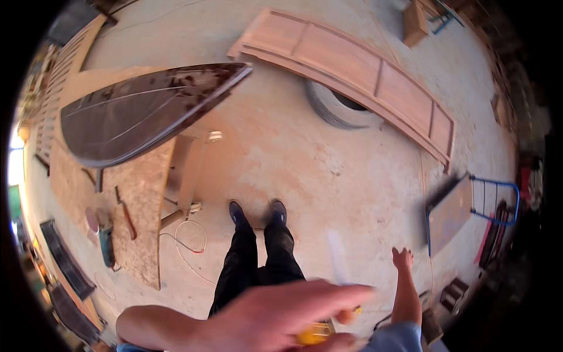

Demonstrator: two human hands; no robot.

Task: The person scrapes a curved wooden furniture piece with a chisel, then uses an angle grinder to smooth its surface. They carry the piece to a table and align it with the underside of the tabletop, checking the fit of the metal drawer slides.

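Large and close at the bottom, my left hand [281,311] reaches across to the right with its forefinger stretched out. Between its fingers and thumb is a small yellow object [314,334], mostly hidden, so its kind cannot be told. A pale, blurred strip [337,255] shows above the fingertips; whether it joins the yellow object is unclear. Farther right, my right hand [403,258] is held out over the floor, fingers loosely bent and apart, with nothing visible in it. It is nearest to a flat trolley [450,216] with a blue folding handle.
On the left workbench [143,234] rest a dark varnished curved panel [141,114], an angle grinder [107,246] and a red-handled tool [127,220]. A pale hose [202,267] lies by it. Ahead, a long framed wooden panel [352,70] lies over a tyre [328,108].
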